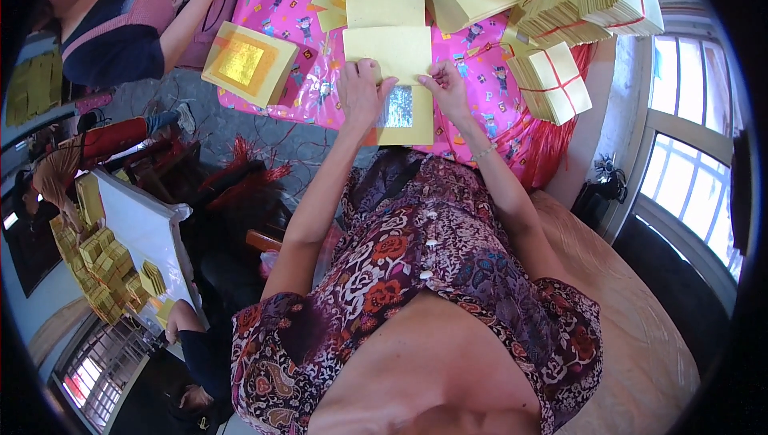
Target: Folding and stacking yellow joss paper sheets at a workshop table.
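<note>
A plain yellow paper sheet (388, 45) lies in front of me, its near edge folded or lifted over a yellow sheet with a silver foil square (398, 107). My left hand (362, 93) has its fingers curled over the sheet's near left side, thumb at the edge. At the near right corner, my right hand (448, 89) pinches the same sheet between thumb and fingers. Another plain yellow sheet (386, 5) shows just beyond it. Whether several layers are in my fingers is hidden.
The pink patterned tablecloth (324, 97) carries a stack with gold foil (250, 63) at left. Bundles tied with red string (554, 83) stand at right. A co-worker's arm (186, 31) is at far left; another table (144, 211) holds yellow bundles.
</note>
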The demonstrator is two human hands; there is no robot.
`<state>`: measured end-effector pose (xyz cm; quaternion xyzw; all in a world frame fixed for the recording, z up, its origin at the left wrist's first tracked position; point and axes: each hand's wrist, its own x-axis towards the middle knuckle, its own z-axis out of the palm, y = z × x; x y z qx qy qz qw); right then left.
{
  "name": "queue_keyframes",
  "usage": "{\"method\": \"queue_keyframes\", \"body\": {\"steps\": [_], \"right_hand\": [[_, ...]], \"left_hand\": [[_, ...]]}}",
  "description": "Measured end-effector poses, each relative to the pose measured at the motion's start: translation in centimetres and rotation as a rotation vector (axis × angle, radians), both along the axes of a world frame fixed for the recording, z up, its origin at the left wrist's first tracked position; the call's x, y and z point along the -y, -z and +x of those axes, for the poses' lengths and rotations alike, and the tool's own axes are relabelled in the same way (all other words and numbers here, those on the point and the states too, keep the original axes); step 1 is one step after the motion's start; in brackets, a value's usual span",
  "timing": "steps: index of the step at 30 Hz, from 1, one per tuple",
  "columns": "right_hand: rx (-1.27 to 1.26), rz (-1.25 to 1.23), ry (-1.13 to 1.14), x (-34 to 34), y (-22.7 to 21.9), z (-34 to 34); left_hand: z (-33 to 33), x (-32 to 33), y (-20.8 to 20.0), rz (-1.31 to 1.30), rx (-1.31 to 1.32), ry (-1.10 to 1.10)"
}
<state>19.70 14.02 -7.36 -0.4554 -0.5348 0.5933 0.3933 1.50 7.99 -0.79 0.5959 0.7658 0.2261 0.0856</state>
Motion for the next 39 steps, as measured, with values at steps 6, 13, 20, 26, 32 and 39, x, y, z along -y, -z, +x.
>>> {"method": "queue_keyframes", "body": {"steps": [6,13,20,26,32,39], "right_hand": [[-0.014,-0.171,-0.108,-0.9,0.3,1.1],[0.155,-0.047,-0.096,-1.6,-0.2,0.7],[0.514,0.136,-0.027,-1.2,-0.9,-1.0],[0.597,-0.004,-0.07,-2.1,-1.5,-1.0],[0.56,-0.012,-0.078,-2.5,-1.3,-0.8],[0.561,-0.03,-0.089,-2.5,-1.0,-0.7]], "left_hand": [[0.1,-0.1,0.5,-0.013,0.036,-0.018],[0.2,-0.3,0.7,0.048,-0.008,0.003],[0.4,-0.7,0.8,0.064,0.02,0.012],[-0.1,-0.5,1.0,0.107,0.117,0.039],[-3.1,0.3,2.3,0.22,0.344,-0.042],[-5.7,0.1,4.8,0.009,0.976,0.037]]}}
